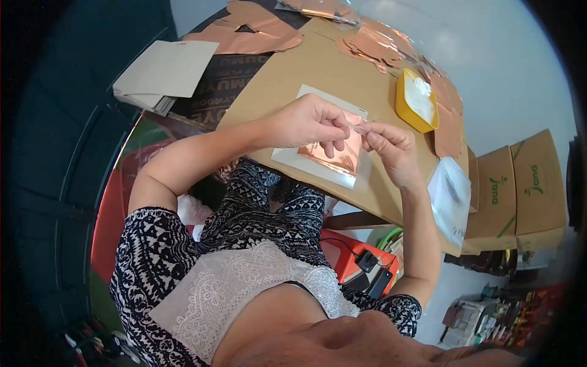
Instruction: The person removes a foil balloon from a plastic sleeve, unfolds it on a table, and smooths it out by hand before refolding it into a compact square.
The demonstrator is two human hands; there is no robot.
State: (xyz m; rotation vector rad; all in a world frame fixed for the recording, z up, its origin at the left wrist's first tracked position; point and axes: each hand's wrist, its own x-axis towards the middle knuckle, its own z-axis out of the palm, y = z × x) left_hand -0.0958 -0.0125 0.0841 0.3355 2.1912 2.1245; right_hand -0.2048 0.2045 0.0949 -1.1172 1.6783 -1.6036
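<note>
Both hands meet above the brown table (278,79). My left hand (312,122) comes in from the left, its thumb and forefinger pinched on a small thin translucent piece (359,129). The other side of that piece is pinched by my right hand (391,147), just to the right. Below the hands a shiny copper-coloured sheet (342,160) rests on a white sheet (293,160) on the table. My left hand partly covers both sheets.
A yellow container (408,115) with white contents stands right of the hands. Copper-coloured sheets (263,30) lie along the far edge. White cards (168,66) are stacked at left, a clear plastic bag (449,196) lies at right, and cardboard boxes (520,189) stand beyond.
</note>
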